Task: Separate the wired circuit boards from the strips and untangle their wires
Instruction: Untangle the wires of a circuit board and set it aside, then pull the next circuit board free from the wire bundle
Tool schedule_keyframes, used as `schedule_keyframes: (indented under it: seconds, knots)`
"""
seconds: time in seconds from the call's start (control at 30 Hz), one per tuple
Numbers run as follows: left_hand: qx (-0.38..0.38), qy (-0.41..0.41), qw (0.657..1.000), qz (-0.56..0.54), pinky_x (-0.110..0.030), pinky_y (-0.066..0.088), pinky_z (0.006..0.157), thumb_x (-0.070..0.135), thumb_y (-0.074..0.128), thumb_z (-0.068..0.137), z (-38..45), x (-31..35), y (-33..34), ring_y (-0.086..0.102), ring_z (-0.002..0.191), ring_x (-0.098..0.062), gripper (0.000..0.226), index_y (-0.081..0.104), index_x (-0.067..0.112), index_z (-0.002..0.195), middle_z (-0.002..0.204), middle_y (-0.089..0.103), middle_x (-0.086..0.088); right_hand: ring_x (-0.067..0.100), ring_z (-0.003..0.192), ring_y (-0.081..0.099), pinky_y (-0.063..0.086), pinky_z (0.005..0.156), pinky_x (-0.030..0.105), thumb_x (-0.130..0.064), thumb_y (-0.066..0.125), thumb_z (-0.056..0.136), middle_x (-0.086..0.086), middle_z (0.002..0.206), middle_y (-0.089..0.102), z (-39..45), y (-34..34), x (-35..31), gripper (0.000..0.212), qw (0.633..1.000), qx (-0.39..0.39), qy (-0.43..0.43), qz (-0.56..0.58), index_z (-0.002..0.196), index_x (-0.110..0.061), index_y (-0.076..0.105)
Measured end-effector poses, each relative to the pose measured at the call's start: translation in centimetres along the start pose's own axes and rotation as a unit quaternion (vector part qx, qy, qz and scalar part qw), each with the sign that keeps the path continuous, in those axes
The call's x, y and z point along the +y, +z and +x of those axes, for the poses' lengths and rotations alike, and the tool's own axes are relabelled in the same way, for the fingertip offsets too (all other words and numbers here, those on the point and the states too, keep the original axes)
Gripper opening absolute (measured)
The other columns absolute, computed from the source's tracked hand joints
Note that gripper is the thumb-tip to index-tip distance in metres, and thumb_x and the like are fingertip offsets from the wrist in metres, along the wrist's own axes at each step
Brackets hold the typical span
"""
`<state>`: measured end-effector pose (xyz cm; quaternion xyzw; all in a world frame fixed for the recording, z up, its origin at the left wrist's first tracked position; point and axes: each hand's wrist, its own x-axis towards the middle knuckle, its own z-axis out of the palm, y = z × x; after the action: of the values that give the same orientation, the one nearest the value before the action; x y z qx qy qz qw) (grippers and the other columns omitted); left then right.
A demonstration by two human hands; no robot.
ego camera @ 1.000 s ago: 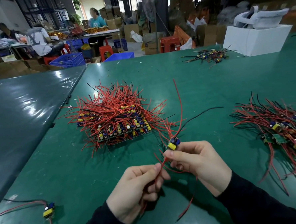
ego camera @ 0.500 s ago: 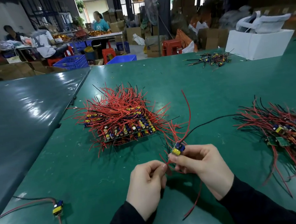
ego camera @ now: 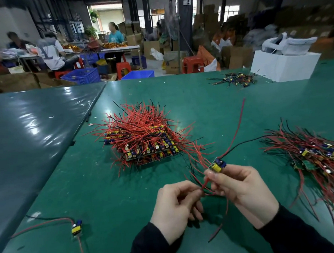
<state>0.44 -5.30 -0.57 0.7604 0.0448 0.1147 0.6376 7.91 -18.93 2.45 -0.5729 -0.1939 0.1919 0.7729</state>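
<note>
Green matting covers the table [ego camera: 127,197] that fills most of the frame, and behind it, across the top, we see a workshop with cardboard boxes, red stools and other people at a far bench. At the centre lies the big stack of boards [ego camera: 145,139] on strips, bristling with red wires. A looser heap of boards [ego camera: 320,156] sits at the right edge, a small bundle [ego camera: 235,80] lies near the white box [ego camera: 283,64] at upper right, and one lone board [ego camera: 77,227] rests at lower left.

Low and right of centre, our right hand [ego camera: 242,188] pinches the small board [ego camera: 217,165] between thumb and fingertips, its yellow and blue parts poking up past them. Our left hand [ego camera: 177,206] sits just beside it, lower and to the left, fingers curled and pinching a red wire [ego camera: 204,182] that drops from the board.

From the board, one long red wire [ego camera: 239,122] and a black wire [ego camera: 241,144] run up and to the right, while the pinched lead runs down and to the left. So the tangle lies between our two hands, and we judge that the left hand, being nearer it, should draw its wire down-left along that line.
</note>
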Motion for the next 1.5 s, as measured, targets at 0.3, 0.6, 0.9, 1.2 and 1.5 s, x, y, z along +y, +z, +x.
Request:
schedule_keyframes:
  seconds: [0.3,0.6,0.9,1.2,1.5]
  knots:
    - [0.014,0.059,0.995,0.074,-0.020,0.039,0.040,0.016,0.060,0.090,-0.4,-0.2,0.8,0.050,0.034,-0.014,0.024,0.061,0.015,0.066,0.043,0.053,0.000,0.005,0.049,0.057,0.044,0.045,0.012,-0.016,0.072,0.057,0.005,0.065,0.069,-1.2,-0.9,-3.8,0.016,0.998,0.058,0.013,-0.035,0.068,-0.006,0.076]
    - [0.090,0.078,0.989,0.092,-0.025,0.044,0.046,0.020,0.058,0.092,0.3,-0.1,0.0,0.053,0.040,-0.012,0.024,0.063,0.016,0.069,0.048,0.057,0.002,0.009,0.040,0.047,0.036,0.038,0.009,-0.003,0.076,0.073,0.003,0.053,0.063,2.2,-14.9,-12.1,0.010,0.864,0.159,0.113,-0.465,0.082,-0.001,0.073]
    - [0.127,0.064,0.981,0.133,-0.021,0.047,0.045,0.007,0.072,0.079,0.6,-0.3,-0.3,0.054,0.039,-0.007,0.023,0.066,0.024,0.064,0.056,0.065,0.005,0.020,0.077,0.062,0.045,0.067,0.026,-0.043,0.074,0.076,-0.003,0.077,0.066,3.8,-16.0,-14.1,0.030,0.581,0.164,0.037,-0.796,0.094,-0.019,0.071]
    - [0.229,0.023,0.971,0.058,-0.019,0.043,0.047,0.002,0.041,0.097,0.9,-0.4,-1.8,0.058,0.050,-0.009,0.032,0.061,0.022,0.083,0.059,0.065,-0.004,0.016,0.081,0.061,0.045,0.072,0.026,-0.060,0.069,0.072,0.001,0.085,0.068,3.6,-4.8,-3.3,0.046,0.666,-0.109,0.093,-0.732,0.089,-0.017,0.066]
    - [0.123,-0.111,0.956,-0.243,-0.027,0.050,0.064,0.005,0.072,0.067,2.2,-0.7,-2.2,0.064,0.068,-0.017,0.022,0.065,0.004,0.088,0.080,0.071,-0.011,0.006,0.063,0.056,0.045,0.054,0.018,-0.006,0.067,0.082,-0.005,0.072,0.065,4.7,-2.3,1.4,0.005,0.949,-0.186,0.048,-0.250,0.084,-0.011,0.064]
